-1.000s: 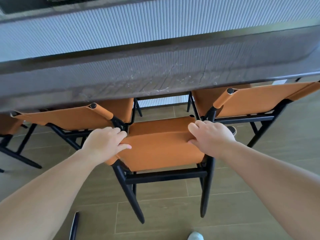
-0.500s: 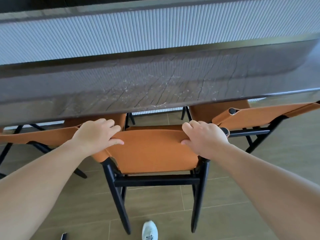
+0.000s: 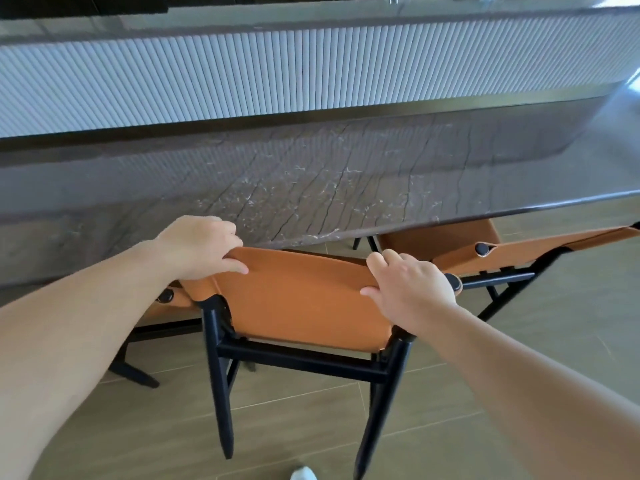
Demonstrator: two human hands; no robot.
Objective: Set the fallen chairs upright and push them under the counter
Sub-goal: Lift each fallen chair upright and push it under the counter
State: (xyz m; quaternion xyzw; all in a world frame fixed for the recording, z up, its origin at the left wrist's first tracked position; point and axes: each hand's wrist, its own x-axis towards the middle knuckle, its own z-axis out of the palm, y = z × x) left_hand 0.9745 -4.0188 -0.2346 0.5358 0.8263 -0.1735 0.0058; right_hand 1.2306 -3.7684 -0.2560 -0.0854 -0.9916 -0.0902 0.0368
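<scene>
Chair (image 3: 298, 306) pushed further under counter (image 3: 311, 188), both hands gripping backrest

Both forearms were bare to the frame's edge, with no sleeve or cuff showing. The left hand (image 3: 199, 245) and the right hand (image 3: 412, 289) wore no glove, ring, watch or band. Fingernails were short and unpainted where visible. Below the right hand, at the bottom edge of the view, the rounded toe of a white shoe (image 3: 304, 474) showed.
</scene>
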